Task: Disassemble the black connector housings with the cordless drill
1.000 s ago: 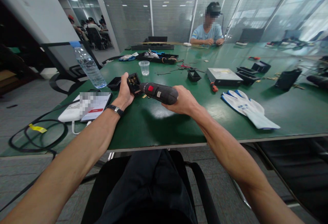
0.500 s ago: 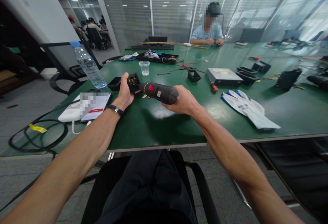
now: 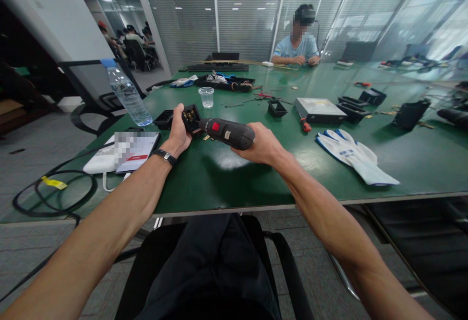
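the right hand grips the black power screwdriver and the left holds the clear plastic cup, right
In the head view, the left hand holds a black plastic housing with brass-coloured parts, not the clear plastic cup; the right hand grips the black power screwdriver.

Power driver (image 3: 232, 133): matt black plastic, red plastic switch (image 3: 216, 127). Small box (image 3: 190, 119): dark plastic, brassy metal bits (image 3: 190, 113) inside. Bench (image 3: 204, 188): green, smooth, glossy, throws reflections. Bottle (image 3: 127, 96): clear shiny plastic; cap (image 3: 107, 63) blue plastic. Cup (image 3: 206, 98): clear plastic. Glove (image 3: 360, 159): white matt cloth, blue edging. Flat case (image 3: 320, 109): grey metal look, smooth. Power bank (image 3: 98, 163): white smooth plastic. Trousers (image 3: 219, 266): dark matt cloth. Floor (image 3: 25, 256): grey, matt, carpet-like.
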Demonstrator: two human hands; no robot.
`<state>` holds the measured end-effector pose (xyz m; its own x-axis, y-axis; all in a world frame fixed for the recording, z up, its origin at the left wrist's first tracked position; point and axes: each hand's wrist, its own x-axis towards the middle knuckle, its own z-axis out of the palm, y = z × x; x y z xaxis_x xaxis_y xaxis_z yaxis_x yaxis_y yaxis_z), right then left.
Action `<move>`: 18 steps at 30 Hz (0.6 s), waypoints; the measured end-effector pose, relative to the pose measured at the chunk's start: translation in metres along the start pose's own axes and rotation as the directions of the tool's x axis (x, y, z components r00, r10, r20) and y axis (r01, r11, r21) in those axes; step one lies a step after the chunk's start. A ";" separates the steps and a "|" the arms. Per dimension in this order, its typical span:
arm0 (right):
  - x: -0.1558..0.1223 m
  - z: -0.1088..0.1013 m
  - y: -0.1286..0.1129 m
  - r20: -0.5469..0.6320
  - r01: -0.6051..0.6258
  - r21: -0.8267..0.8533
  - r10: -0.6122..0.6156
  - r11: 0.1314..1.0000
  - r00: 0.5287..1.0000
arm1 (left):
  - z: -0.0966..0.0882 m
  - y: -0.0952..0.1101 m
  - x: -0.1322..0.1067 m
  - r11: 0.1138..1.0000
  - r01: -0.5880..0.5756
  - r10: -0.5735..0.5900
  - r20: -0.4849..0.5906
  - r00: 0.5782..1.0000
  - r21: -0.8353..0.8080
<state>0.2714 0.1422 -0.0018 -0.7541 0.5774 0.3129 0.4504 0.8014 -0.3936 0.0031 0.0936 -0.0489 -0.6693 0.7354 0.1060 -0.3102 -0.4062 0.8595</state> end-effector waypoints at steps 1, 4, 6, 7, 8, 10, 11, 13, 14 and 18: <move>0.000 0.000 0.000 0.000 0.006 0.001 -0.006 1.000 1.000 | 0.000 0.000 0.000 1.000 0.002 -0.002 0.000 1.000 0.001; 0.000 0.000 0.000 -0.002 0.026 0.004 -0.026 1.000 1.000 | 0.000 0.000 0.000 1.000 0.007 -0.007 -0.001 1.000 0.001; 0.000 0.000 0.000 0.003 0.027 -0.003 -0.027 1.000 1.000 | 0.000 0.000 0.000 1.000 0.002 -0.002 -0.002 1.000 -0.001; 0.000 0.000 0.000 0.005 0.025 -0.007 -0.025 1.000 1.000 | 0.000 0.000 0.000 1.000 -0.002 0.002 -0.004 1.000 -0.002; 0.000 0.000 0.000 0.007 0.023 -0.010 -0.023 1.000 1.000 | 0.001 0.000 0.000 1.000 -0.005 0.005 -0.007 1.000 -0.001; 0.001 0.000 0.000 0.014 0.021 -0.015 -0.021 1.000 1.000 | 0.001 0.000 0.000 1.000 -0.005 0.005 -0.013 1.000 0.005; 0.001 0.000 0.000 0.016 0.022 -0.017 -0.022 1.000 1.000 | 0.001 0.001 -0.001 1.000 -0.003 0.003 -0.017 1.000 0.010; 0.001 0.000 0.001 0.020 0.025 -0.015 -0.024 1.000 1.000 | 0.001 0.001 -0.001 1.000 0.004 -0.003 -0.021 1.000 0.020; 0.002 0.000 0.001 0.021 0.026 -0.012 -0.026 1.000 0.999 | 0.001 0.001 -0.001 1.000 0.007 -0.006 -0.022 1.000 0.025; 0.002 0.001 0.002 0.015 0.034 -0.005 -0.034 0.999 0.999 | 0.000 0.001 0.000 1.000 0.009 -0.008 -0.014 1.000 0.028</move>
<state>0.2704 0.1448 -0.0023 -0.7760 0.5477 0.3128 0.4269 0.8211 -0.3788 0.0031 0.0935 -0.0483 -0.6759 0.7312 0.0919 -0.2969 -0.3844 0.8741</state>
